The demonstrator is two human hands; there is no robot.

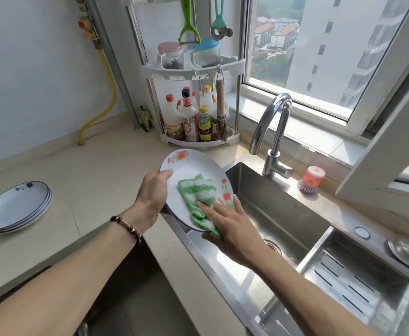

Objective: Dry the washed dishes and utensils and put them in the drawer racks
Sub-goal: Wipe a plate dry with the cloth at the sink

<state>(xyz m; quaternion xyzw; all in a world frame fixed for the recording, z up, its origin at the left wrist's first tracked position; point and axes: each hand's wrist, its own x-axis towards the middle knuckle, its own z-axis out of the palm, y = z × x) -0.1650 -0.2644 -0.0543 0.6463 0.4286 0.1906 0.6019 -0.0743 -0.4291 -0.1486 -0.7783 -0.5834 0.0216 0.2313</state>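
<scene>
A white plate with red flower prints [189, 166] is held tilted over the left edge of the sink. My left hand [153, 190] grips its left rim, thumb on the face. A green and white cloth [198, 190] lies on the plate's face. My right hand [227, 226] presses the cloth against the plate with straight fingers, while its thumb goes under the plate's lower rim. A stack of blue-rimmed white plates [17, 207] sits on the counter at the left.
The steel sink [283, 209] lies below the plate, with a tap [271, 132] behind it and a slotted drain tray [351, 282] at the right. A corner shelf with sauce bottles [193, 117] stands at the back. A dish brush [311, 180] sits by the window sill.
</scene>
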